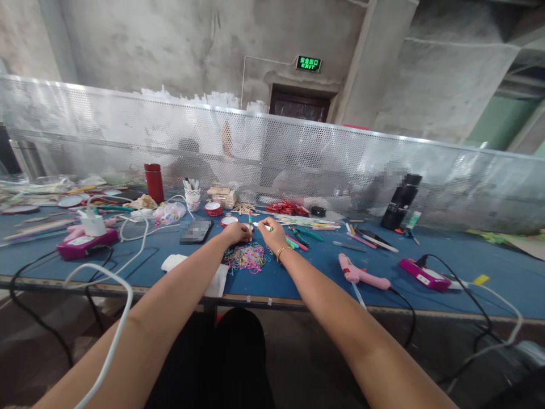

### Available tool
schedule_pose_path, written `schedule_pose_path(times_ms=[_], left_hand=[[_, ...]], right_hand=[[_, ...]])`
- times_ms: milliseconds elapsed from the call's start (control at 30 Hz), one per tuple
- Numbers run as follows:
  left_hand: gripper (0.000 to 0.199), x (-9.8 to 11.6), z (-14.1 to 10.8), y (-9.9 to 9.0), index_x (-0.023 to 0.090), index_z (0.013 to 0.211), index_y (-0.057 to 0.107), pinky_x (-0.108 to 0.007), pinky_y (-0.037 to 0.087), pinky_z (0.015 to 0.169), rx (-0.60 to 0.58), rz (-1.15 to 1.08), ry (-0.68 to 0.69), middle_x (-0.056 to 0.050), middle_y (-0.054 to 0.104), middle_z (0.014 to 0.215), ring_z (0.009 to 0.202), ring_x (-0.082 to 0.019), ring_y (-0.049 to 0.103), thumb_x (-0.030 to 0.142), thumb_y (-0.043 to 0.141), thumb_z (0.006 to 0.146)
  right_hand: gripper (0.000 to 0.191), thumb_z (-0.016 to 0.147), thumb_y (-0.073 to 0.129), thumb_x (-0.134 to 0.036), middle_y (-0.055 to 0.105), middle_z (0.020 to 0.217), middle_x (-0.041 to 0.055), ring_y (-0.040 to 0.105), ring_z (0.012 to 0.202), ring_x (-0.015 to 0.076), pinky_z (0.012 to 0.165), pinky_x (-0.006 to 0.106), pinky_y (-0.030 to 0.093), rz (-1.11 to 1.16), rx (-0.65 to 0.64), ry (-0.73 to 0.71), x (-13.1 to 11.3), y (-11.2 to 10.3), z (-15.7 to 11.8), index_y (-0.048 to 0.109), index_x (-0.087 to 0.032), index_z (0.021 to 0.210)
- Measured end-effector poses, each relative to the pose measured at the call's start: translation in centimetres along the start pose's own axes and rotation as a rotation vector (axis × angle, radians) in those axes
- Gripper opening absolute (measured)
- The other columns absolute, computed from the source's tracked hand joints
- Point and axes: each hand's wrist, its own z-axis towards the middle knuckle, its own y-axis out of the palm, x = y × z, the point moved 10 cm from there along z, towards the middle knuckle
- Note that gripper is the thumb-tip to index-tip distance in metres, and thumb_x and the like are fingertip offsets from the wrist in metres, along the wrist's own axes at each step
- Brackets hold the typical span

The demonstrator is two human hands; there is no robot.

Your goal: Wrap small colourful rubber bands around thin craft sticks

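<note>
My left hand [237, 233] is closed on the lower part of a small flat wooden stick [250, 219], held upright, with red and green colouring near its top. My right hand [273, 232] pinches a white marker pen [257, 225] with a green end, its tip pointing left at the stick. Whether the tip touches the stick is too small to tell. Just below both hands lies a pile of multicoloured rubber bands [249, 258]. Several coloured markers [298, 244] rest beside my right hand, close to green-handled pliers [310, 233].
Pink glue gun [361, 275] and purple power strip [426, 275] lie to the right, with trailing cables. Another power strip [85, 244] sits left. A black phone [196, 232], pen cup [192, 199], red flask [154, 183] and black bottle [400, 201] stand around the blue table [140, 255].
</note>
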Motion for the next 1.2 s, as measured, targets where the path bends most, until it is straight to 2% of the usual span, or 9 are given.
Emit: schedule_pose_path(times_ms=[133,300,600,767,900,1067,1200], left_hand=[[0.021,0.5,-0.4,-0.3,0.014,0.053,0.063,-0.020,0.037,0.046,0.011,0.029,0.013,0.002,0.055,0.045,0.045,-0.009,0.049,0.029,0.077,0.060],[0.021,0.1,-0.3,-0.2,0.015,0.053,0.062,-0.019,0.038,0.046,0.040,0.000,-0.027,0.002,0.056,0.046,0.044,-0.008,0.049,0.026,0.078,0.060],[0.023,1.2,-1.3,0.0,0.015,0.049,0.061,-0.020,0.039,0.048,0.014,-0.028,-0.034,0.002,0.052,0.042,0.048,-0.010,0.051,0.024,0.079,0.059],[0.022,0.7,-0.8,-0.2,0.015,0.050,0.061,-0.019,0.039,0.048,0.038,-0.062,-0.041,0.002,0.053,0.043,0.047,-0.009,0.050,0.022,0.079,0.059],[0.019,0.2,-0.3,0.0,0.014,0.053,0.063,-0.019,0.037,0.047,0.011,-0.031,-0.021,0.003,0.053,0.044,0.044,-0.008,0.047,0.025,0.078,0.060],[0.021,0.2,-0.1,-0.2,0.015,0.053,0.063,-0.020,0.035,0.045,0.012,0.027,-0.005,0.003,0.053,0.044,0.044,-0.008,0.045,0.029,0.077,0.060],[0.021,0.3,-0.2,-0.3,0.015,0.052,0.064,-0.020,0.033,0.045,0.022,0.016,0.010,0.002,0.052,0.043,0.043,-0.009,0.045,0.029,0.077,0.059]], right_hand=[[0.020,0.082,0.049,-0.037,0.068,0.079,0.0006,0.063,0.081,0.0180,0.079,0.028,0.046,0.025,0.001,-0.022,-0.3,0.0,0.0,0.058,-0.023,0.072],[0.019,0.082,0.050,-0.036,0.067,0.078,-0.0003,0.062,0.079,0.0177,0.077,0.028,0.045,0.010,-0.019,-0.033,-0.5,0.4,-0.1,0.057,-0.023,0.071],[0.019,0.082,0.049,-0.037,0.068,0.080,0.0007,0.063,0.082,0.0179,0.080,0.028,0.046,0.035,0.003,-0.003,-0.3,0.0,0.0,0.057,-0.023,0.070],[0.020,0.081,0.049,-0.038,0.068,0.080,0.0004,0.062,0.082,0.0180,0.080,0.028,0.046,0.007,-0.006,-0.002,-0.2,0.1,0.0,0.057,-0.023,0.071],[0.020,0.081,0.049,-0.038,0.069,0.080,0.0008,0.062,0.083,0.0183,0.080,0.028,0.046,-0.014,0.008,0.020,0.1,-0.2,0.0,0.057,-0.023,0.071],[0.020,0.082,0.048,-0.037,0.068,0.079,0.0006,0.063,0.081,0.0177,0.079,0.028,0.046,0.024,-0.015,-0.023,-0.6,0.2,0.0,0.057,-0.023,0.071],[0.019,0.082,0.049,-0.036,0.068,0.079,0.0004,0.063,0.081,0.0178,0.079,0.028,0.046,0.001,-0.014,-0.003,-0.4,0.1,0.0,0.056,-0.023,0.070]])
